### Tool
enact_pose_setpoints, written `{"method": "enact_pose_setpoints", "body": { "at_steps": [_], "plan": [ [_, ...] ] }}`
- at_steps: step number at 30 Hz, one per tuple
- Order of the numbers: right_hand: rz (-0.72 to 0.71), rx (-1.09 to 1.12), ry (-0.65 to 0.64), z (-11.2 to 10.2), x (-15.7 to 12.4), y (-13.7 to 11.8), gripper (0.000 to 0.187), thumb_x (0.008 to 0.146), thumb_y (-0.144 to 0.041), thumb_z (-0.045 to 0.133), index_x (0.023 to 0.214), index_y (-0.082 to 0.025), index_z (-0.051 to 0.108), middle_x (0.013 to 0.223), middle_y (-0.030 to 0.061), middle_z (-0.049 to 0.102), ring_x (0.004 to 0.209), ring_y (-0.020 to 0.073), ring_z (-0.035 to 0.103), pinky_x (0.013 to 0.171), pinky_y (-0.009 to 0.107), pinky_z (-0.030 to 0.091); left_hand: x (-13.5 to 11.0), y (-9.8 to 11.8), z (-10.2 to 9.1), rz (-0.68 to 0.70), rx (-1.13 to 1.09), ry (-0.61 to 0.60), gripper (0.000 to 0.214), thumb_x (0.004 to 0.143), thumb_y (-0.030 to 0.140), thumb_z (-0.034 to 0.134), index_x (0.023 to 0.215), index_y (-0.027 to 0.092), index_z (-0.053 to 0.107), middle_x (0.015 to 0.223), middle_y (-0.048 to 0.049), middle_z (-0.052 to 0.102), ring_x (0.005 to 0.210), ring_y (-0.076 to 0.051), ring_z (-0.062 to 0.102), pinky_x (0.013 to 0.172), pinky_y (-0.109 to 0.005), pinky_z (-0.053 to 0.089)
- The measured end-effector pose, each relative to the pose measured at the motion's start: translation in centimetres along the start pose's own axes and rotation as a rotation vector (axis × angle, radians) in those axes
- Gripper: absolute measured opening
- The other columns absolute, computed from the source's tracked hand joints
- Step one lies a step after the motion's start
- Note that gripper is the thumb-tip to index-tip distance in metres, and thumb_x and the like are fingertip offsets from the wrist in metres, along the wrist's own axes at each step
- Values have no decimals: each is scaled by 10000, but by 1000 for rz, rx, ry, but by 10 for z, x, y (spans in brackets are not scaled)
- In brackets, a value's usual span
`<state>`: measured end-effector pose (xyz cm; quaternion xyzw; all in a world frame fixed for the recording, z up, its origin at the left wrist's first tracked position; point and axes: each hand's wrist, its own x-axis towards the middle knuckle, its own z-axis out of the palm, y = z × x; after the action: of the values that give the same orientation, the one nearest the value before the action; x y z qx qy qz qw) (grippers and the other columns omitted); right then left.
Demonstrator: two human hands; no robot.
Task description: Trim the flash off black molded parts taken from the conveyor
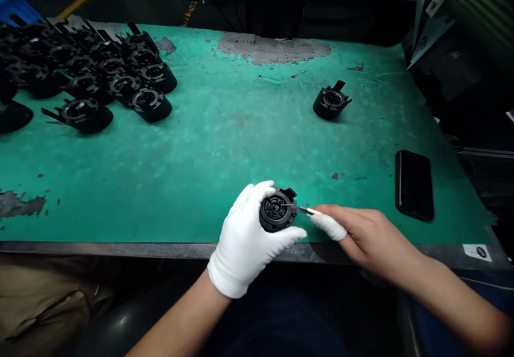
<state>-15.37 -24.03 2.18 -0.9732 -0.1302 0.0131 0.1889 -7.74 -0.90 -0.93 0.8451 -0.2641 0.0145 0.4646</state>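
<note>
My left hand (249, 234), in a white glove, is wrapped round a round black plastic part (277, 208) just above the table's front edge. The part's ringed face is turned up, and a small tab sticks out at its top. In my right hand (357, 231) is a slim knife (304, 210) with a pale handle and a thin metal blade. Its tip touches or hovers just over the part's face; I cannot tell which. A white cover wraps my right thumb, while the other fingers are bare and partly hidden.
Many similar black parts (150, 103) crowd the left of the green table mat (209, 148). One more black part (331, 100) stands at the back right. A black phone (414, 184) lies near the right edge. Worn grey patches (273, 48) show through the mat.
</note>
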Motion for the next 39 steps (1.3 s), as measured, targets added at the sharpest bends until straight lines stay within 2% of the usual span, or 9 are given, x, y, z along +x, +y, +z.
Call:
{"method": "enact_pose_setpoints", "body": {
  "at_steps": [4,7,10,13,21,28,34,37,39],
  "plan": [
    [21,40,-110,4,-9,-16,460,943,-139,406,1362,-239,566,1233,61,711,992,221,718,828,360,588,-7,2,11,1,-22,84,674,722,560,808,1237,231,523,1301,-87,605,1195,-253,610,1087,-408,477],
    [20,79,-199,1,-5,-20,485,921,-116,414,1369,-222,567,1264,57,701,1047,233,707,890,396,588,-5,0,9,38,-15,70,649,726,543,813,1221,232,531,1294,-84,607,1202,-242,605,1083,-391,476],
    [5,108,-260,-3,-1,-18,496,907,-109,423,1357,-250,578,1285,26,693,1093,231,693,925,406,580,-3,-1,6,56,10,53,663,725,552,810,1234,244,517,1318,-84,599,1211,-239,600,1078,-390,473],
    [7,95,-207,-4,0,-15,490,909,-122,431,1352,-270,580,1301,15,686,1101,230,691,923,409,583,-3,-2,4,59,13,39,692,719,572,806,1247,241,504,1332,-91,592,1224,-245,589,1089,-401,461],
    [-18,50,-101,7,-2,-16,466,936,-132,403,1360,-225,574,1261,70,702,1041,234,712,863,403,608,-1,-1,4,70,5,30,687,712,592,801,1216,226,515,1314,-99,606,1207,-255,598,1070,-406,468],
    [-26,22,-167,3,2,-14,492,915,-116,411,1371,-212,569,1238,89,708,1011,252,717,836,410,607,0,1,2,93,7,31,642,712,587,803,1174,232,532,1305,-101,616,1195,-263,606,1052,-409,481],
    [-48,17,-366,-10,16,-15,492,867,-87,466,1300,-251,632,1190,56,734,1006,231,722,867,343,580,3,2,0,102,30,-55,642,721,604,785,1183,227,547,1324,-100,612,1235,-260,587,1089,-409,468],
    [-52,32,-368,-21,15,-14,468,879,-110,485,1280,-286,648,1131,37,755,964,218,731,816,315,581,11,-2,-10,138,26,-148,750,723,584,790,1309,221,494,1398,-112,573,1301,-277,552,1118,-421,461],
    [-50,88,-298,-31,9,-8,429,923,-152,470,1276,-312,654,1170,20,746,1005,210,721,840,311,576,18,-8,-23,172,36,-249,807,784,486,766,1449,229,388,1497,-108,493,1381,-275,484,1169,-424,415]
  ]
}}
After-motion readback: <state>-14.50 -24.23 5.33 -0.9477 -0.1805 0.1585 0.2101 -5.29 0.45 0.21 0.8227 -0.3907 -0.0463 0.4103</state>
